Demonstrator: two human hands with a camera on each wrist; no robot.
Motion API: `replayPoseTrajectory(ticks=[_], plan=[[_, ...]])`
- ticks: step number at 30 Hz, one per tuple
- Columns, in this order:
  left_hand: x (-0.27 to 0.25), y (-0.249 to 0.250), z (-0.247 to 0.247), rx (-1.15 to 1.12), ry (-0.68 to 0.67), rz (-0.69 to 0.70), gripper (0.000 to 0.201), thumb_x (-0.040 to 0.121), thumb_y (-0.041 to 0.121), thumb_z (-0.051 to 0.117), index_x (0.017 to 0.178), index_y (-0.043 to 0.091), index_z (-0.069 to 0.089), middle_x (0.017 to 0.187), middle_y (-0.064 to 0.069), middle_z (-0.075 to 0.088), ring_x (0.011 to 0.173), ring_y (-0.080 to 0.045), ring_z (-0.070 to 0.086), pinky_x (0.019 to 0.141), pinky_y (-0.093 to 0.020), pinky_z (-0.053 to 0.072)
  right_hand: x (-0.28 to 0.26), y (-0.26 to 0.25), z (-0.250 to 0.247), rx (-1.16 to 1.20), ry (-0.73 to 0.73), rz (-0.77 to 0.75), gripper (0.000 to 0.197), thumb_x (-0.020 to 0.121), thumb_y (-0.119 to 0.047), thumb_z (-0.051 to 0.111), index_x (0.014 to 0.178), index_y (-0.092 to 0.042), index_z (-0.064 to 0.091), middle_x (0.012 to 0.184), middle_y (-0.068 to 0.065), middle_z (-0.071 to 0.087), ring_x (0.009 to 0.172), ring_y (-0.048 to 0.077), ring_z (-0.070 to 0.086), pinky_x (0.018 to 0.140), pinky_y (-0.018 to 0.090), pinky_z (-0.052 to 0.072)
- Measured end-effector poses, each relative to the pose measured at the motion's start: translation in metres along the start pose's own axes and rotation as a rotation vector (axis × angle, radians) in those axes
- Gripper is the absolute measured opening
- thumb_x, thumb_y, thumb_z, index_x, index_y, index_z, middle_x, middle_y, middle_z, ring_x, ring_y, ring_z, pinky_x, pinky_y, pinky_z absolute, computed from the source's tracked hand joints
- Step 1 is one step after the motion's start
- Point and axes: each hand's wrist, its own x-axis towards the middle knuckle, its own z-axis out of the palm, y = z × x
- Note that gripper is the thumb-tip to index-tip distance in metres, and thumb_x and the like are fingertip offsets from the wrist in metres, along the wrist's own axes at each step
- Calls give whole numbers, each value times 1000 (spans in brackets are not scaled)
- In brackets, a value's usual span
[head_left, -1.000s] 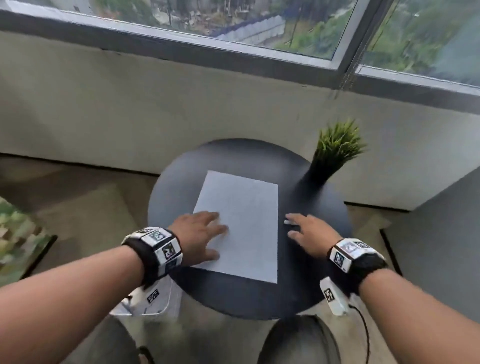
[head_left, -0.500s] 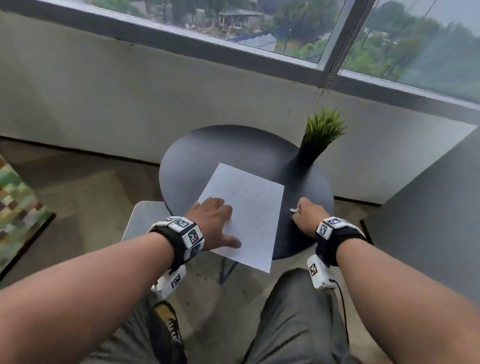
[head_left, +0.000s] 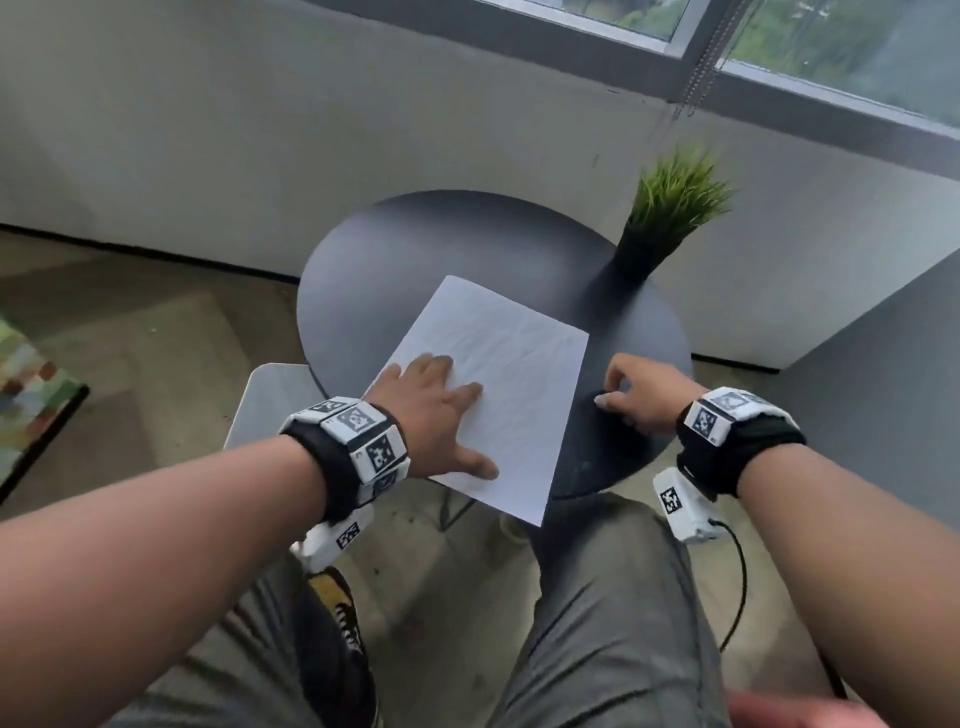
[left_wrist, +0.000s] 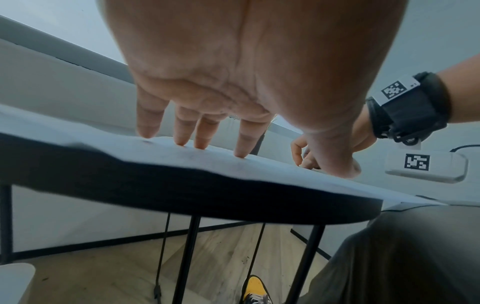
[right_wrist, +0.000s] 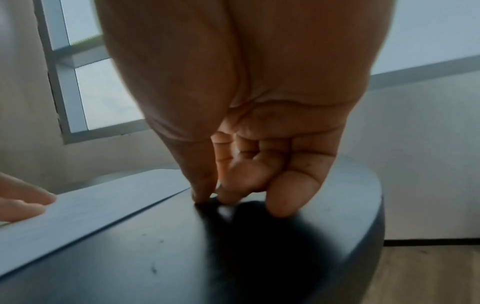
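A white sheet of paper (head_left: 509, 364) lies skewed on the round black table (head_left: 441, 249), its near corner hanging over the table's front edge. My left hand (head_left: 441, 410) rests flat on the sheet's near left part, fingers straight and spread; the left wrist view shows the fingertips (left_wrist: 197, 144) pressing the paper (left_wrist: 233, 166). To the right of the sheet, my right hand (head_left: 623, 400) stands on the bare table top with curled fingers. In the right wrist view its thumb and fingertips (right_wrist: 223, 195) meet on the table (right_wrist: 259, 257), and I see nothing clear between them.
A green potted plant (head_left: 670, 208) stands at the table's far right. A pale stool (head_left: 270, 400) sits left of the table, a patterned rug (head_left: 31, 395) farther left, a grey cabinet (head_left: 883, 389) at right. My knees (head_left: 597, 623) are under the near edge.
The paper has turned and slid toward me, so its near corner overhangs the edge. My right hand went from flat to curled on the table. The view pulled back over my knees.
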Motion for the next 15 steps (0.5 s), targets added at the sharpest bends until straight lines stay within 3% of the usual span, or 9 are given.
replayPoseTrajectory(ticks=[3, 6, 10, 15], plan=[[3, 4, 1, 8, -12, -2, 114, 64, 95, 43, 156, 33, 14, 165, -4, 0, 151, -30, 1, 119, -54, 15, -4, 7, -1, 206, -77, -1, 20, 85, -28, 69, 87, -13, 56, 67, 12, 68, 49, 25, 57, 50, 35, 54], [8, 9, 2, 38, -14, -2, 115, 66, 96, 39, 156, 29, 12, 166, 6, -6, 150, -33, 2, 115, -58, 20, -10, 6, -5, 327, -73, -38, 23, 83, -32, 68, 84, -14, 55, 71, 10, 69, 50, 21, 57, 51, 34, 55], [11, 17, 0, 46, -25, -21, 105, 71, 95, 34, 155, 38, 5, 165, 6, -3, 148, -38, 6, 112, -59, 27, -23, -22, 1, 279, -58, -191, 13, 83, -18, 60, 89, -19, 49, 68, 4, 65, 48, 16, 59, 47, 22, 49], [18, 20, -5, 100, -14, -5, 101, 65, 98, 35, 150, 51, 8, 155, -1, 18, 140, -34, 21, 104, -59, 35, -19, -54, 9, 207, -84, -358, 10, 86, -27, 63, 97, -28, 63, 69, -4, 68, 57, 6, 62, 56, 18, 45]])
